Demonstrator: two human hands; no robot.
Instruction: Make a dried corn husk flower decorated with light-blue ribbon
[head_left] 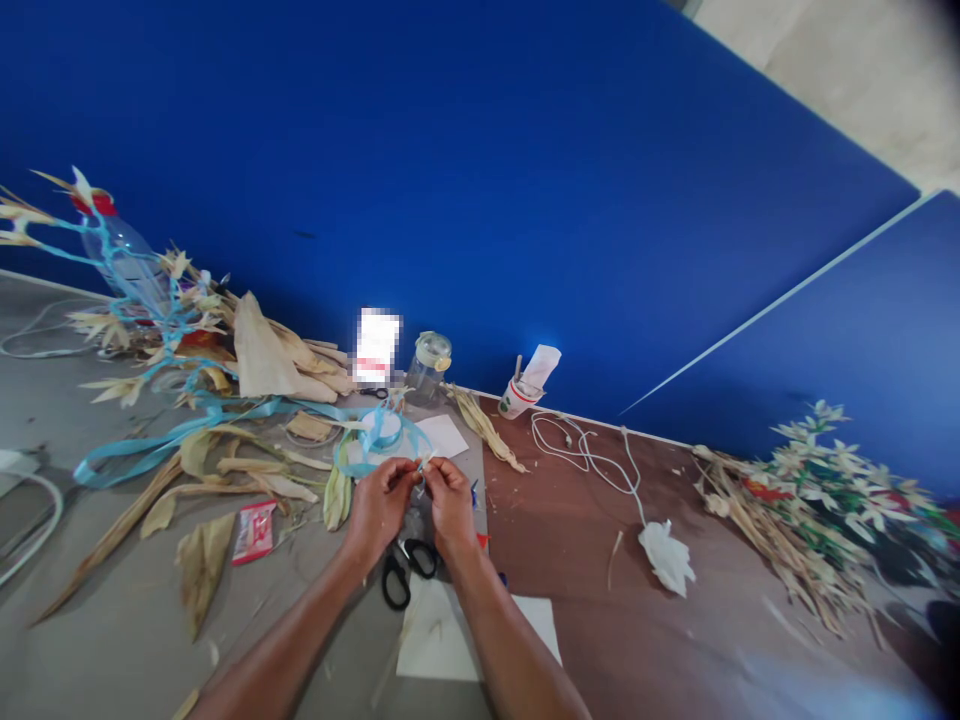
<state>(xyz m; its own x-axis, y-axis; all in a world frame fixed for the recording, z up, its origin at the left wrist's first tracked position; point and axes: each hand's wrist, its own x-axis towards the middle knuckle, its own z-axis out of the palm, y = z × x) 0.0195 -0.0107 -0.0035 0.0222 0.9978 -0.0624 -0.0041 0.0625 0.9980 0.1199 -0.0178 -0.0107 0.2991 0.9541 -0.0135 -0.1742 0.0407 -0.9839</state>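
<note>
My left hand [382,505] and my right hand [450,500] meet fingertip to fingertip above the table. Both are closed in a pinch at a small pale blue-white piece, too small to make out well. Just behind them lies a roll of light blue ribbon [380,428], its loose band looping close to my left fingers. Black-handled scissors [396,583] rest below my hands, between the forearms. A white sheet [435,640] lies under my forearms, and a smaller white card [444,436] is behind my right hand.
Dried husks [262,355], a plastic bottle [135,265] and blue-wrapped stems crowd the left. A clear jar [429,365], a cup [519,397] and a white cable [589,455] stand or lie behind. White artificial flowers [832,470] lie right. A blue partition [480,180] closes the back.
</note>
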